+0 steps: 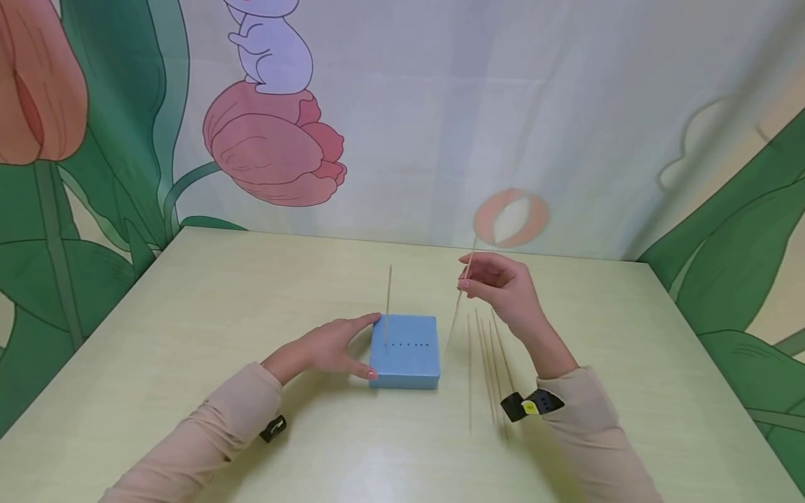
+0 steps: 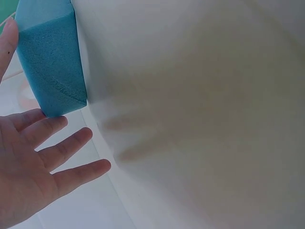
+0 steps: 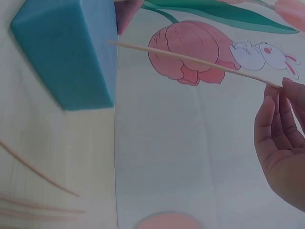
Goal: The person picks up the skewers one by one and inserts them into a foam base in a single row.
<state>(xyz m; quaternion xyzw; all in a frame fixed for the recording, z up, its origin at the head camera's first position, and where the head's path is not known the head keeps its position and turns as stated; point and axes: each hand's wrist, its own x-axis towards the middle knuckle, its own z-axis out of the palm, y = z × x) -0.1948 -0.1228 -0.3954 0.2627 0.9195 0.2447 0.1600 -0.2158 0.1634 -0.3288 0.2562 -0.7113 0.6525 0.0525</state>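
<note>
A light blue foam-like block (image 1: 407,363) sits on the table, a row of small dark holes across its top. One thin wooden stick (image 1: 389,293) stands upright in the left end of that row. My left hand (image 1: 330,347) holds the block at its left side, thumb by the front corner and index finger by the back corner; the other fingers spread out in the left wrist view. To the block's right, my right hand (image 1: 499,283) pinches another thin wooden stick (image 3: 190,59) between thumb and fingertips. This stick slants, its lower end pointing down beside the block.
Several loose thin sticks (image 1: 486,370) lie on the pale table (image 1: 302,272) right of the block, below my right hand. Behind the table hangs a curtain (image 1: 402,126) printed with flowers and a white rabbit. Dark straps show at both wrists.
</note>
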